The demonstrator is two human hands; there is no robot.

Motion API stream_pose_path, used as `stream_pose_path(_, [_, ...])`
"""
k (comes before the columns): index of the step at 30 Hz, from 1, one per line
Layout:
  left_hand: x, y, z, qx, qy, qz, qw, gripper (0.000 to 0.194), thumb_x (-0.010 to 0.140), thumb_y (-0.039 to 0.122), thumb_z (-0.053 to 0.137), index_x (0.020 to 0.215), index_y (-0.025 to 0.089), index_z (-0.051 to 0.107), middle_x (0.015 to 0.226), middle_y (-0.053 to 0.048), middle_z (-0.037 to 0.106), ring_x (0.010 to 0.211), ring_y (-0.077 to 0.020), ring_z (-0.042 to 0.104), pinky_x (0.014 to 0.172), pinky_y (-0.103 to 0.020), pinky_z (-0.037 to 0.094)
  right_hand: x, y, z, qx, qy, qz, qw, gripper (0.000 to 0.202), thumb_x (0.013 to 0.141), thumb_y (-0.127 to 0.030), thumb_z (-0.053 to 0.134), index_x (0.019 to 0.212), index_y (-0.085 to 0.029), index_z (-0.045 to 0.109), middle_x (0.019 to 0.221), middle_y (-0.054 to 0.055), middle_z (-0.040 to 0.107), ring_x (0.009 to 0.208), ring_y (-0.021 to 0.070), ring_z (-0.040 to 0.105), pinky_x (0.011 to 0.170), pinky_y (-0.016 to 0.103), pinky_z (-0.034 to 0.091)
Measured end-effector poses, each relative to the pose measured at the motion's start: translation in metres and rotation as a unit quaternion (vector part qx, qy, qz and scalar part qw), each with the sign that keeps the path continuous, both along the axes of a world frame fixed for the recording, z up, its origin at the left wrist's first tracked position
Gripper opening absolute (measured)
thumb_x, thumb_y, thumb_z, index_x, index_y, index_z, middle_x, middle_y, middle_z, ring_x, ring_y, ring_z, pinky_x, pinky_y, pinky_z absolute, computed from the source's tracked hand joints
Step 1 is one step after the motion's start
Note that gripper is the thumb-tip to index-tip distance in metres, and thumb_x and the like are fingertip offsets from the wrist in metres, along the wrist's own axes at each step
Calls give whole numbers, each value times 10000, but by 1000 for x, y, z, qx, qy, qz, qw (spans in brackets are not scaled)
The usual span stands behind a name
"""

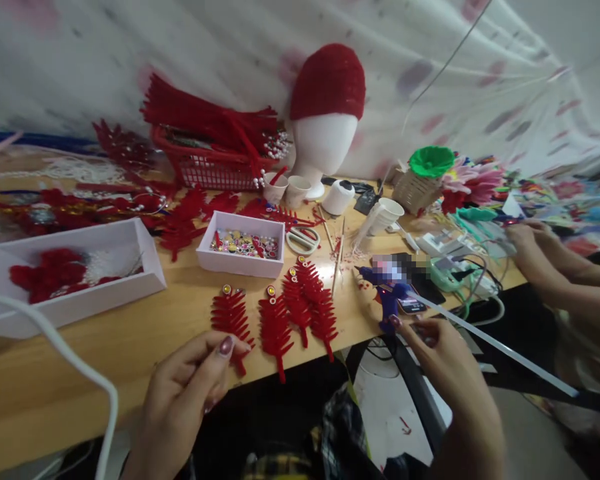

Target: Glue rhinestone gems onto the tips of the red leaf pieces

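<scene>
— What's the setting, widest things first?

— A pale cloth backdrop (190,47) with faint blotches hangs behind a long wooden table (105,360) that runs from the near left to the far right. At the far middle stands a white mannequin head (324,143) in a red cap (329,81), and left of it a red basket (215,170) stuffed with red stems. A large white tray (80,280) with red pieces sits at the left; a smaller white box (242,244) of small round beads lies nearer the middle. On the far right another person's hands (527,240) rest among coloured flowers.

— And the red leaf shapes?

— A row of red feathery pieces (290,313), each tipped with a small bead, lies flat near the table's front edge, between the two hands.

— The left hand?

— The left hand (185,393) is at the near edge, thumb and forefinger pressed together over the bottom stem of the leftmost red piece (233,317) — it appears to pinch it, though the contact itself is partly hidden.

— The right one?

— The right hand (443,357) is just off the table's right end, fingers curled round the handle of a blue glue gun (391,300). The gun's nozzle points left toward the red pieces, and a pale glue stick (505,350) trails out behind it to the near right.
</scene>
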State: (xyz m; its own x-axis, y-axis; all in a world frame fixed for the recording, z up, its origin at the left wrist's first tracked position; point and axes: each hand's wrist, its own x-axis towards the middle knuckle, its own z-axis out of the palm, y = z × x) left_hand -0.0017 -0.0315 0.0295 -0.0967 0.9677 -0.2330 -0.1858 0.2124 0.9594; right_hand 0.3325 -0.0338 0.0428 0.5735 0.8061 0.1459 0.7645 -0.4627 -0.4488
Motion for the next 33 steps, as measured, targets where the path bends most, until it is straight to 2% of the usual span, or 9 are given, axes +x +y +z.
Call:
stream_pose_path(4, [3, 2, -3, -22, -119, -32, 992, 282, 727, 424, 756, 668, 165, 660, 428, 93, 343, 387, -40, 279, 392, -160, 249, -5, 8, -13, 26, 46, 61, 997, 482, 731, -629, 547, 859, -177, 652, 897, 137, 704, 721, 246, 619, 683, 357, 460])
stream_pose_path(7, [2, -4, -6, -54, -150, -49, 986, 292, 742, 428, 769, 688, 163, 659, 435, 95, 329, 400, -43, 295, 402, -155, 274, -10, 24, -21, 34, 39, 55, 997, 459, 746, -632, 530, 771, -191, 653, 759, 103, 684, 670, 236, 591, 657, 348, 434])
stream_pose_path(10, [7, -7, -2, -101, -232, -60, 966, 265, 784, 395, 752, 703, 160, 662, 470, 99, 320, 402, -34, 281, 407, -152, 324, -13, 20, -18, 49, 24, 31, 998, 469, 741, -631, 557, 818, -178, 648, 836, 129, 688, 724, 252, 600, 664, 355, 428])
stream_pose_path(14, [23, 0, 17, -162, -367, -63, 914, 161, 852, 289, 642, 914, 158, 712, 706, -5, 628, 624, -98, 609, 658, -218, 559, -36, -16, 7, 103, 9, 3, 995, 385, 757, -591, 623, 707, -214, 565, 677, 45, 608, 642, 210, 554, 589, 319, 404])
stream_pose_path(17, [33, 8, 30, -152, -439, -86, 881, 366, 942, 411, 448, 1049, 163, 694, 1077, -108, 724, 1041, -196, 684, 953, -339, 548, -76, -32, 28, 220, 67, 205, 951, 191, 840, -356, 680, 757, -220, 575, 683, -8, 575, 634, 153, 548, 573, 271, 441])
stream_pose_path(19, [36, 11, 34, -138, -464, -118, 867, 464, 970, 477, 366, 1127, 164, 669, 1234, -120, 689, 1185, -211, 631, 1047, -364, 486, -107, -28, 36, 257, 75, 353, 896, 49, 859, -196, 672, 876, -228, 639, 777, 2, 612, 694, 142, 583, 601, 261, 478])
stream_pose_path(21, [36, 11, 35, -123, -476, -133, 861, 505, 979, 516, 338, 1212, 177, 631, 1304, -113, 660, 1236, -208, 601, 1096, -368, 436, -134, -16, 37, 261, 81, 435, 858, 118, 866, -132, 662, 931, -231, 668, 807, 3, 621, 717, 134, 606, 613, 257, 511])
stream_pose_path(27, [27, 7, 28, -72, -462, -143, 872, 559, 984, 545, 314, 1355, 194, 543, 1376, -107, 608, 1274, -217, 560, 1123, -404, 398, -170, 17, 26, 192, 107, 532, 818, 125, 895, -123, 633, 939, -216, 703, 914, 27, 655, 873, 153, 644, 742, 291, 570])
stream_pose_path(33, [17, 6, 15, -91, -464, -90, 877, 150, 884, 291, 647, 983, 215, 730, 1080, -25, 741, 1045, -145, 671, 950, -263, 527, -170, 25, 20, 245, 8, 522, 817, 166, 888, -90, 618, 983, -209, 684, 895, 43, 649, 816, 159, 639, 693, 302, 569])
